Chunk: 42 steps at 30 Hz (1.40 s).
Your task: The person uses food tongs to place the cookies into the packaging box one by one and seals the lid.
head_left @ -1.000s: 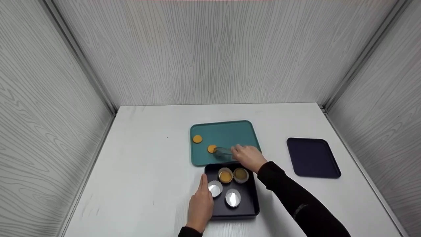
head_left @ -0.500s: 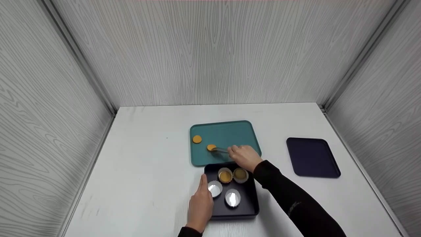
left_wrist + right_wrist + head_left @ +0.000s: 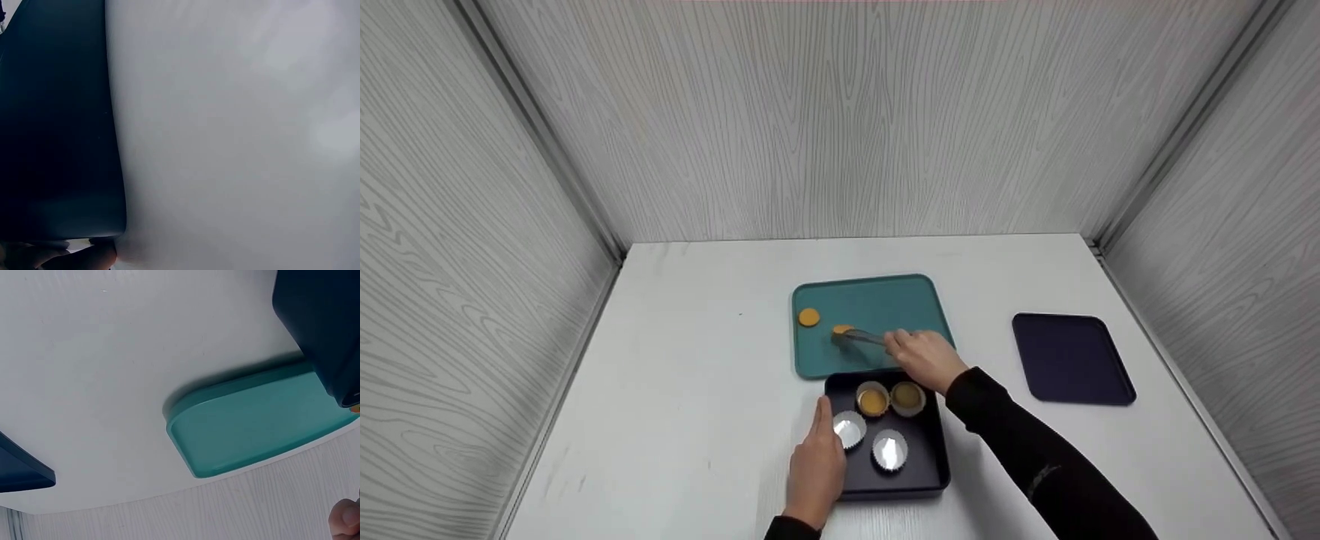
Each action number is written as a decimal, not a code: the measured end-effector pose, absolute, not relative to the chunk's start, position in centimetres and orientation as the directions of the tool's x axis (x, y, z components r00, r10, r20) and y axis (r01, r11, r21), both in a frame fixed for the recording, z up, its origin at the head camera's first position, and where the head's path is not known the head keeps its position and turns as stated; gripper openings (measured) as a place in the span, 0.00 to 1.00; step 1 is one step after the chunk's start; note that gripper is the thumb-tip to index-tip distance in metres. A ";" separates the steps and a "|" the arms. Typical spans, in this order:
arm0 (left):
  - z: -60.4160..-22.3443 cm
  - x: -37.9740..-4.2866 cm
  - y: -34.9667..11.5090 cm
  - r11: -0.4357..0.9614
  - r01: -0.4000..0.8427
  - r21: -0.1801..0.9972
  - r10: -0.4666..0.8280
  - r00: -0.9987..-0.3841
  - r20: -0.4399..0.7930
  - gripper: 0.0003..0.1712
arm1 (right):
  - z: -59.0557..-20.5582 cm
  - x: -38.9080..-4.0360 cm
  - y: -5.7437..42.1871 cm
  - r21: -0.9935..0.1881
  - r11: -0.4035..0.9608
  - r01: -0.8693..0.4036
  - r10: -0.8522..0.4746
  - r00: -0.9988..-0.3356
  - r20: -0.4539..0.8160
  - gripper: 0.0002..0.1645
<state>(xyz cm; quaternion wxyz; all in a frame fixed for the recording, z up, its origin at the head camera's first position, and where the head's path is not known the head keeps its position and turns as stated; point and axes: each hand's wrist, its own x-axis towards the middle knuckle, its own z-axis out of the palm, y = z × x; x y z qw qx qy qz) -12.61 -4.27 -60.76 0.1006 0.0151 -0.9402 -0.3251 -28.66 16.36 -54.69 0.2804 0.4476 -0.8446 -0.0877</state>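
My right hand [image 3: 926,360] grips a pair of thin grey tongs [image 3: 866,337] over the teal tray [image 3: 885,300]. The tongs' tips meet an orange disc [image 3: 841,329], with a shadow beneath it; whether it is off the tray I cannot tell. Farther left on that tray lies a second orange disc [image 3: 808,317]. Straight fingers of my left hand [image 3: 817,465] rest along the left wall of a dark square box [image 3: 919,465]. Inside the box are a paper cup with an orange disc [image 3: 873,400], a cup with a duller disc [image 3: 908,397], and two bare white cups [image 3: 889,451].
To the right lies a flat dark tray [image 3: 1072,358] on the white table [image 3: 682,390]. Pale wood-grain panels [image 3: 840,120] close off the back and both sides. The box's near wall stands in the left wrist view as a dark surface [image 3: 56,124].
The tongs' arms have come together at the orange disc, which has shifted slightly up in the view. My right hand moved a little left, then back right; my left hand stays at the box.
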 end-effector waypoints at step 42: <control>-60.9 -13.1 -4.6 0.800 0.043 0.598 -0.087 -0.978 0.187 0.33 | -52.2 -23.5 21.7 0.305 0.547 -0.780 -0.754 -0.301 0.584 0.16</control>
